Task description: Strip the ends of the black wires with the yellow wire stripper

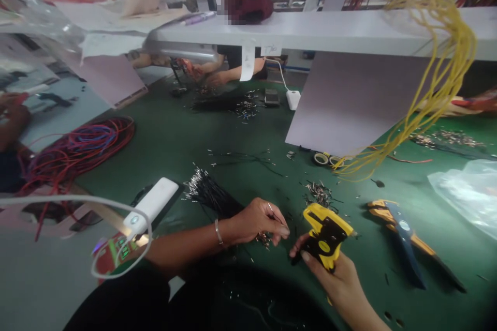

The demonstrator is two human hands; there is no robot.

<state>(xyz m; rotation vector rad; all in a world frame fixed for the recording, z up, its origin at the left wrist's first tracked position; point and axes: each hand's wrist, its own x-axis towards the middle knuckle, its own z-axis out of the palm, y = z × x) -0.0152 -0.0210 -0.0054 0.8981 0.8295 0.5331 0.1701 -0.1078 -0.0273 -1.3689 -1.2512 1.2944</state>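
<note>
Yellow-and-black wire stripper (324,240), one: I have it in the right hand (341,271), grip closed round it, low over the green worktop (166,108).

Left hand (258,222), bare: thumb and fingers bent together, near the stripper and apart from it. Whether this grip pinches anything, I cannot tell.

Black wires (212,191), one bundle: pale ends fanned out, the other end passing beneath the left hand.

Wire offcuts (320,192), one small heap: just beyond the stripper.

Pliers (406,238), blue and orange, one pair: lying to the right of the right hand, handles toward me.

Plastic bag (469,196), clear, one: past the pliers, at the right edge.

Yellow wires (438,83), one hank: hanging from the white shelf (310,33) down to the worktop.

Power bank (155,201), white, one: left of the black wires.

Red and blue wires (85,139), one coil: farther left.

Co-worker (252,2), one: across the worktop, both hands low beneath the shelf, details blurred.
</note>
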